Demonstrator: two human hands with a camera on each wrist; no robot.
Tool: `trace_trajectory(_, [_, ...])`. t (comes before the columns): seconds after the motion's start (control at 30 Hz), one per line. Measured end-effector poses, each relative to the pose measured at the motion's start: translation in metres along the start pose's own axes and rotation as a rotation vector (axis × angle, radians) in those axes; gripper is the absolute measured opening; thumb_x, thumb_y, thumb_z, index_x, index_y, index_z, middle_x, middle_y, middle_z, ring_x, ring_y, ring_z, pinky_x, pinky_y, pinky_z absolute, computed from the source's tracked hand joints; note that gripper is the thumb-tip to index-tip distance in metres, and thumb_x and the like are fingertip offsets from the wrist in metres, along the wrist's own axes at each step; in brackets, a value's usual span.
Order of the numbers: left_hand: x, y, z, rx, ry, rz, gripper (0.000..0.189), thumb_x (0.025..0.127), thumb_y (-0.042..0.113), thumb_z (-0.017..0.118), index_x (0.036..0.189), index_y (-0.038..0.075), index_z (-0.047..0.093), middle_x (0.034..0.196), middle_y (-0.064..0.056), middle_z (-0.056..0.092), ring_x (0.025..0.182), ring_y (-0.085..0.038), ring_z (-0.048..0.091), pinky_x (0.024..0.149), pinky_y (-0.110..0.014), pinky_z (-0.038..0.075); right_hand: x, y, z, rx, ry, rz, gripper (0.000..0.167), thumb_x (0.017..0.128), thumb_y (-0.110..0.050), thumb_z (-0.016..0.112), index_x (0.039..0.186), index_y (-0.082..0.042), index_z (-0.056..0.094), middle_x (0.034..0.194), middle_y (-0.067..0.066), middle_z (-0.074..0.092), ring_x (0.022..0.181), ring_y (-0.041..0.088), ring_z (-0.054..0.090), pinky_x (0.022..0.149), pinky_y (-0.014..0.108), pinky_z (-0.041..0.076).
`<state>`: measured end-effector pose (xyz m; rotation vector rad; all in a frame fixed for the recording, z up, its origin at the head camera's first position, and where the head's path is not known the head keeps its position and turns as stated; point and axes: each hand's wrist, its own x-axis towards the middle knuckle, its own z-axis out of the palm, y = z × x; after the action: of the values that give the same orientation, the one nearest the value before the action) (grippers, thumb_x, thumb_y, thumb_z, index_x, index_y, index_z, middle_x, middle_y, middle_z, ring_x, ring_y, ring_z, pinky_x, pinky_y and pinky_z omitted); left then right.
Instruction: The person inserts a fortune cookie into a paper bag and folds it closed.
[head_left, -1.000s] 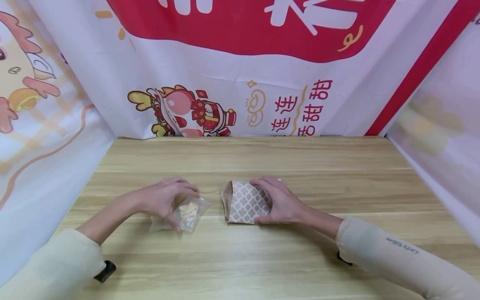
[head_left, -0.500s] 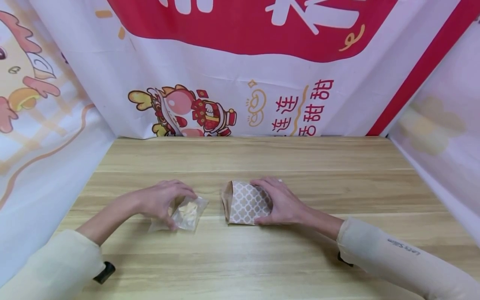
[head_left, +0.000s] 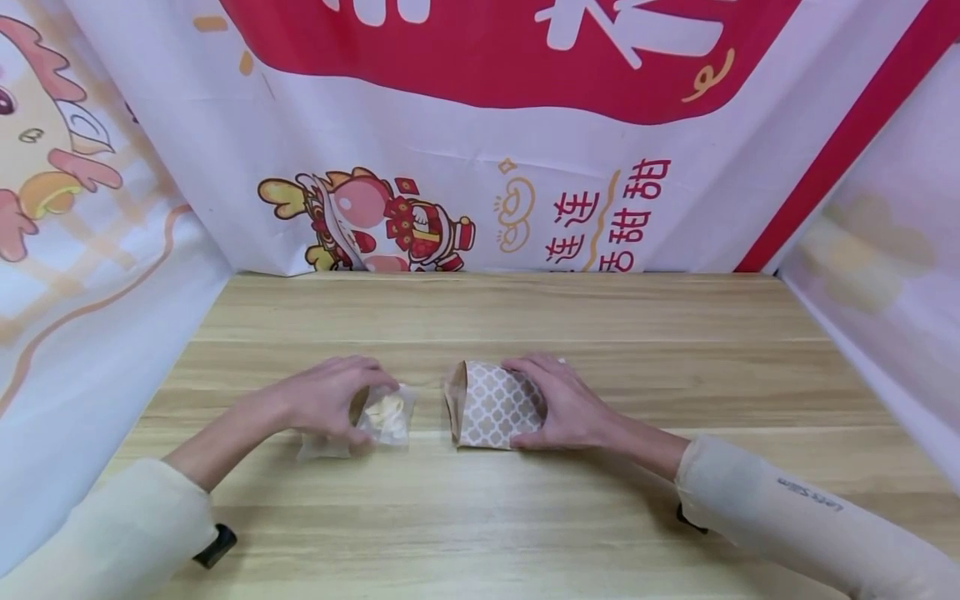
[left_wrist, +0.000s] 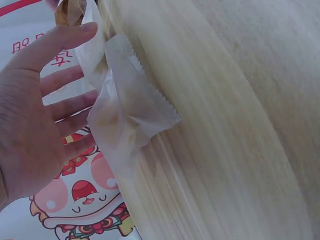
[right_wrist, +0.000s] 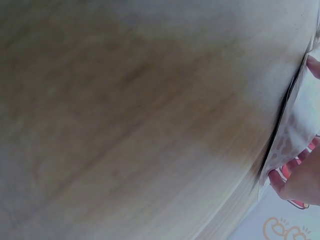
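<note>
A small translucent packet (head_left: 388, 414) with pale pieces inside is pinched between the thumb and fingers of my left hand (head_left: 326, 404), left of the bag. Beneath that hand lies a second clear packet (head_left: 322, 448); its serrated edge shows in the left wrist view, where the packet (left_wrist: 132, 107) sits close to the fingers. A brown paper bag (head_left: 491, 408) with a white lattice print lies flat, its mouth partly parted toward the left. My right hand (head_left: 562, 404) grips the bag's right part from above, thumb at the near edge and fingers at the far edge. The palm hides its right end.
Both hands work on a wood-grain table (head_left: 480, 525). A white and red printed cloth (head_left: 450, 133) hangs along its back edge. More cloth stands at the left and right sides.
My left hand and its packet have shifted a little, ending slightly farther right and closer to the bag's mouth. The right hand and the bag hold their place.
</note>
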<state>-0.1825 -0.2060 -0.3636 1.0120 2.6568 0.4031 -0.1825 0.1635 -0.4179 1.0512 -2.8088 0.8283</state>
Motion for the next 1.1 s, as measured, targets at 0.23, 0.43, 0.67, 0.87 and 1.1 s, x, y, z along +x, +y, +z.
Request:
trace_trajectory(0.23, [0.008,0.005,0.002,-0.014,0.077,0.036,0.069,0.075,0.032,0.087,0.136,0.008,0.065,0.124,-0.009,0.064,0.109,-0.028,0.063,0.092,-0.05,0.058,-0.001,-0.001,0.0,-0.003,0.0,0.0,0.105,0.059,-0.043,0.098,0.148,-0.011,0.052,0.14,0.009,0.06,0.131,0.03,0.053,0.114,0.058,0.04])
trace_trajectory(0.43, [0.015,0.01,0.005,-0.023,0.137,0.055,0.071,0.076,0.031,0.086,0.138,0.004,0.063,0.125,-0.012,0.063,0.105,-0.028,0.064,0.088,-0.045,0.059,-0.001,-0.001,-0.001,-0.006,-0.004,0.003,0.106,0.059,-0.043,0.098,0.148,-0.011,0.052,0.14,0.009,0.06,0.131,0.03,0.053,0.114,0.058,0.04])
trace_trajectory(0.67, [0.023,0.021,0.009,-0.02,0.222,0.042,0.07,0.077,0.035,0.087,0.137,0.006,0.065,0.13,-0.016,0.063,0.113,-0.033,0.064,0.095,-0.053,0.058,0.0,-0.002,-0.001,-0.002,-0.008,0.001,0.105,0.059,-0.044,0.097,0.149,-0.012,0.051,0.139,0.008,0.06,0.131,0.029,0.053,0.114,0.056,0.04])
trace_trajectory(0.87, [0.029,0.029,0.01,-0.009,0.279,0.02,0.07,0.076,0.034,0.089,0.136,0.006,0.065,0.126,-0.015,0.064,0.11,-0.031,0.064,0.094,-0.051,0.059,0.001,-0.001,-0.001,-0.005,-0.005,-0.002,0.104,0.059,-0.043,0.098,0.148,-0.011,0.052,0.14,0.009,0.059,0.131,0.029,0.053,0.113,0.055,0.041])
trace_trajectory(1.1, [0.034,0.032,0.012,0.009,0.289,0.021,0.069,0.074,0.031,0.09,0.134,0.005,0.067,0.123,-0.016,0.064,0.109,-0.031,0.064,0.093,-0.05,0.059,0.002,-0.002,0.0,-0.01,-0.007,-0.017,0.103,0.06,-0.044,0.096,0.147,-0.011,0.053,0.139,0.009,0.06,0.13,0.029,0.054,0.112,0.054,0.042])
